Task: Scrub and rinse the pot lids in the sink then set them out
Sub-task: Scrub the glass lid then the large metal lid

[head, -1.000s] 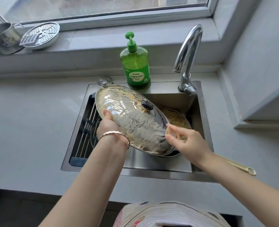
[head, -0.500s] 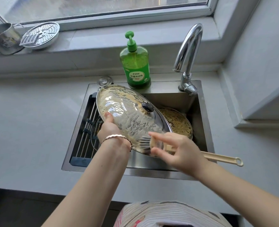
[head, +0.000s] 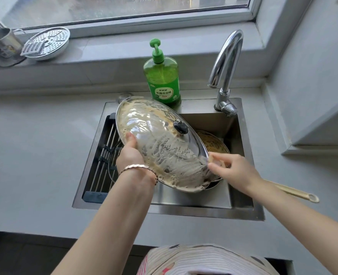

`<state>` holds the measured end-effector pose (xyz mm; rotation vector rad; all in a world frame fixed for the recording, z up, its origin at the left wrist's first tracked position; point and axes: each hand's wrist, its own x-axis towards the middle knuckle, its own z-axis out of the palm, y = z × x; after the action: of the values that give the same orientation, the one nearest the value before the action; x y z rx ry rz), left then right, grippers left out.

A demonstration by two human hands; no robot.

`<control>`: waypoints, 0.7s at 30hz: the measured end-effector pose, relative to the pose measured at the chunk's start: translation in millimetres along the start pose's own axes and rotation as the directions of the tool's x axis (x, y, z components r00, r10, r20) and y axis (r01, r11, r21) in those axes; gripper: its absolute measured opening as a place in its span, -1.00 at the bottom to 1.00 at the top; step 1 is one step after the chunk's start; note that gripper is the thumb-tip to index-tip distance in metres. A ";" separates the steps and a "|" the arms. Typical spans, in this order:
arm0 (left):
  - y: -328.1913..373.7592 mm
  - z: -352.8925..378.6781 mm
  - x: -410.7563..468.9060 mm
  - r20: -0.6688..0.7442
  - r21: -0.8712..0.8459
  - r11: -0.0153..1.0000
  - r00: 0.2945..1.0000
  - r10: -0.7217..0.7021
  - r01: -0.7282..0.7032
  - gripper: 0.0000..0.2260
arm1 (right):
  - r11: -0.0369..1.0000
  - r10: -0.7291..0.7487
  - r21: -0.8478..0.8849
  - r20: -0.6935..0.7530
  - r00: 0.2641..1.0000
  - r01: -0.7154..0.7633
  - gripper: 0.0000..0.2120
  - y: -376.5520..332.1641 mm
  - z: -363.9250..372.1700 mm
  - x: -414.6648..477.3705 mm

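Head view: brush stroke swung back to the lid's lower right rim

The large glass lid point(head: 160, 143) was held tilted over the sink point(head: 164, 209), centre of frame, its upper face streaked with brownish suds and its dark knob point(head: 180, 127) pointing up and right; the left hand point(head: 129, 153) gripped the lid's left rim, thumb lying on the glass, fingers hidden behind it. The right hand point(head: 235, 169) was curled round a brush, whose pale handle point(head: 295, 192) ran out past the wrist toward the lower right; the bristles were hidden at the lid's edge. Half a second before, that hand and the bristles had been at the lid's bottom middle; now they sat at the lower right rim, and the lid had barely shifted. By my reading that was one pass of a back-and-forth scrub, so the work was at the soaping stage; no water ran from the tap point(head: 226, 62), upper right, and rinsing and setting out remained. A second soiled lid point(head: 213, 142) lay in the basin behind and to the right; a green soap bottle point(head: 163, 80) stood at the sink's back edge; a rack point(head: 104, 155) spanned the basin's left side; grey worktop point(head: 35, 155) lay all round.
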<state>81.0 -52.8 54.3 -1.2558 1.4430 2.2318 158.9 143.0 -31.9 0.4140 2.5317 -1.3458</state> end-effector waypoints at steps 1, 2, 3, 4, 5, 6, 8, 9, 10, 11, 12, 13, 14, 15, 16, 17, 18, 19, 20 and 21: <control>0.7 -0.1 1.4 -0.001 0.011 1.000 1.000 0.008 -0.008 -0.64 | 0.997 -0.064 0.046 0.031 0.997 0.063 -0.67 -7.0 6.0 -7.0; 1.8 -0.6 2.4 -0.002 0.006 1.000 1.000 0.014 -0.014 -0.66 | 0.983 -0.135 0.133 0.070 0.988 0.125 -0.67 -13.0 11.5 -15.3; 3.7 -1.7 3.0 -0.002 -0.007 1.000 1.000 0.014 -0.014 -0.69 | 0.965 -0.185 0.205 0.101 0.978 0.161 -0.67 -16.0 13.9 -22.3; 5.1 -3.1 3.3 0.002 -0.016 1.000 1.000 0.008 -0.008 -0.71 | 0.961 -0.186 0.226 0.099 0.978 0.160 -0.67 -15.2 11.7 -23.6; 5.9 -4.4 2.8 0.009 -0.025 1.000 1.000 -0.003 0.003 -0.74 | 0.966 -0.148 0.222 0.055 0.987 0.132 -0.68 -10.1 8.1 -17.5; 5.0 -5.4 2.6 0.016 -0.033 0.999 1.000 -0.014 0.015 -0.76 | 0.969 -0.084 0.233 -0.002 0.996 0.082 -0.69 -4.1 4.0 -8.7; -0.1 -6.7 -0.2 0.010 -0.044 0.998 0.999 -0.036 0.037 -0.77 | 0.979 0.037 0.203 -0.053 0.998 -0.026 -0.68 0.7 0.3 2.4; -1.7 -6.6 -2.2 0.009 -0.038 0.998 0.999 -0.042 0.043 -0.76 | 0.980 0.035 0.199 -0.052 0.998 -0.024 -0.71 -2.6 2.4 3.4; -1.5 -6.5 -3.8 0.015 -0.029 0.999 0.999 -0.045 0.045 -0.75 | 0.979 -0.005 0.206 -0.041 0.999 0.013 -0.75 -8.4 6.1 2.1; -0.4 -6.8 -4.8 0.028 -0.023 0.999 0.999 -0.046 0.047 -0.74 | 0.975 -0.060 0.212 -0.018 0.998 0.062 -0.78 -15.4 10.3 -1.8; 0.7 -7.6 -4.2 0.039 -0.020 0.999 0.998 -0.046 0.047 -0.74 | 0.972 -0.091 0.218 0.012 0.996 0.087 -0.79 -20.3 11.9 -5.1; 1.8 -9.1 -3.5 0.045 -0.016 0.999 0.998 -0.045 0.046 -0.74 | 0.972 -0.097 0.215 0.025 0.995 0.090 -0.80 -21.6 10.1 -4.8; 2.0 -10.4 -2.9 0.050 -0.010 0.999 0.998 -0.044 0.045 -0.73 | 0.976 -0.067 0.210 0.012 0.998 0.063 -0.80 -20.0 6.3 0.3; 1.5 -11.1 -3.8 0.051 -0.003 0.999 0.998 -0.043 0.043 -0.73 | 0.975 -0.015 0.220 -0.018 1.000 0.019 -0.82 -19.0 1.0 6.6; -0.2 -11.1 -4.9 0.051 0.011 0.999 0.998 -0.038 0.038 -0.73 | 0.972 0.034 0.235 -0.039 0.999 -0.024 -0.85 -17.9 -3.1 12.0; -1.8 -10.6 -6.4 0.048 0.030 0.999 0.998 -0.032 0.031 -0.72 | 0.969 0.051 0.246 -0.048 0.998 -0.037 -0.82 -17.1 -4.1 16.0; -3.1 -9.8 -7.2 0.044 0.051 0.998 0.999 -0.026 0.024 -0.72 | 0.967 0.032 0.254 -0.041 0.999 -0.020 -0.75 -19.1 -2.2 17.9; -3.7 -9.3 -7.9 0.044 0.062 0.998 0.999 -0.027 0.024 -0.71 | 0.967 -0.013 0.254 -0.019 1.000 0.018 -0.66 -24.5 1.6 17.7; -3.9 -8.7 -8.6 0.049 0.059 0.998 0.998 -0.035 0.032 -0.71 | 0.969 -0.065 0.238 0.017 0.998 0.060 -0.63 -29.4 5.6 15.9; -3.9 -8.7 -8.7 0.056 0.050 0.998 0.997 -0.048 0.046 -0.71 | 0.970 -0.108 0.226 0.049 0.993 0.094 -0.62 -32.8 7.6 13.8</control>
<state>93.3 -55.7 56.8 -1.1885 1.4231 2.1708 134.9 120.9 -15.6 0.2828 2.3893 -1.6626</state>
